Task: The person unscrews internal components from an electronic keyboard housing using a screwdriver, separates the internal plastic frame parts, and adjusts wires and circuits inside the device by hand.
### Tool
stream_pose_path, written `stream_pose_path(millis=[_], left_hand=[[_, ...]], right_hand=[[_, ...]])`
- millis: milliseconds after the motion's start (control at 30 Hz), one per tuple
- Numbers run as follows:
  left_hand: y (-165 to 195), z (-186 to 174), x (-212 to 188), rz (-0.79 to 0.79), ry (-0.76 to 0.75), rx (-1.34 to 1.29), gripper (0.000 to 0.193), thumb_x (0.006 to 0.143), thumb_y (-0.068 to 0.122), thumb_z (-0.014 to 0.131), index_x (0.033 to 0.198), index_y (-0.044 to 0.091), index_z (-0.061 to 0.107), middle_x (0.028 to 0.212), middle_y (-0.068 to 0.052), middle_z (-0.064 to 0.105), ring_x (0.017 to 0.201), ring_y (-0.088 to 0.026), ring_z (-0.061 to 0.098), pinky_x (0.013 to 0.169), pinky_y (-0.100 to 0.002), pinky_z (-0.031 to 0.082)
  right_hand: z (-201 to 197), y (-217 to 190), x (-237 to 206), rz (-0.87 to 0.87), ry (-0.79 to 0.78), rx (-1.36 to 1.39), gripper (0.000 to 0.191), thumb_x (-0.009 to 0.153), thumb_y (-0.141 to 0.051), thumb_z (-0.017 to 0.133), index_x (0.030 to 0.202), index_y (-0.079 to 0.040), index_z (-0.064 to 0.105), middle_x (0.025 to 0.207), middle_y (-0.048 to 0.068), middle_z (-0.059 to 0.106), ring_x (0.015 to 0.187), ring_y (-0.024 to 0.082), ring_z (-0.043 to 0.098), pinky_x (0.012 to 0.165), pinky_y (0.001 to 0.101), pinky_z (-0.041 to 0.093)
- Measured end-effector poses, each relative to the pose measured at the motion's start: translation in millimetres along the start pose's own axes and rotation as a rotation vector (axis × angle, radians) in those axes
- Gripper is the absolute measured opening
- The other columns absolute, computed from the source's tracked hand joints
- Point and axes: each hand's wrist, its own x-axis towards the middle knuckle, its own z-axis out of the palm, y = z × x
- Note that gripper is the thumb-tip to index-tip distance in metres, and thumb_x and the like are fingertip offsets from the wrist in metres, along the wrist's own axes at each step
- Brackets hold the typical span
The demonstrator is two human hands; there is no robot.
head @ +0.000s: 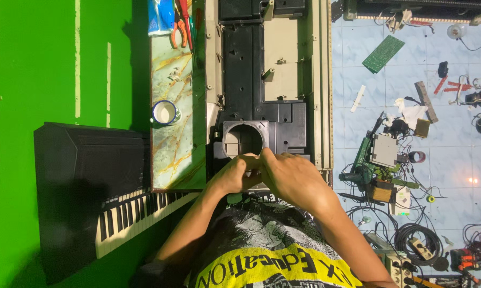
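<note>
- Left hand [235, 175] and right hand [294, 178] pressed together at 6 o'clock of the round opening [242, 141] in the black casing [251, 80].
- Fingers curled tight over the casing's near edge; whatever sits between them hidden, grip contents impossible to tell.
- Casing lying lengthwise on the tabletop [179, 144], far end cut off at 12 o'clock.
- Cup [164, 112] at 9 o'clock of the opening, well apart.
- Pliers [179, 26] at 11 o'clock, partly cut off.
- Keyboard [128, 213] at 8 o'clock, half in shadow.
- Tangle of wires and parts on the floor [454, 160] at 3 o'clock, hard to sort out.
</note>
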Motion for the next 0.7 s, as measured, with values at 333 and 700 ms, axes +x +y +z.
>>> stream_pose_path(millis=[333, 700], left_hand=[[4, -3, 5, 0.171, 0.190, 0.119, 0.026, 0.077, 0.003, 0.079, 0.096, 0.001, 0.062, 0.085, -0.009, 0.062, 0.077, -0.022, 0.058, 0.070, -0.036, 0.049], [3, 5, 4, 0.131, 0.191, 0.052, 0.012, 0.088, 0.008, 0.073, 0.087, 0.008, 0.061, 0.085, -0.002, 0.062, 0.075, -0.018, 0.062, 0.067, -0.033, 0.052]], right_hand=[[-14, -6, -2, -0.064, 0.029, -0.027, 0.024, 0.090, -0.021, 0.062, 0.101, 0.000, 0.056, 0.077, 0.016, 0.068, 0.070, 0.035, 0.070, 0.059, 0.0469, 0.054], [-5, -8, 7, 0.119, -0.097, -0.058, 0.035, 0.102, -0.034, 0.048, 0.112, -0.002, 0.054, 0.056, 0.016, 0.064, 0.051, 0.039, 0.065, 0.050, 0.0511, 0.051]])
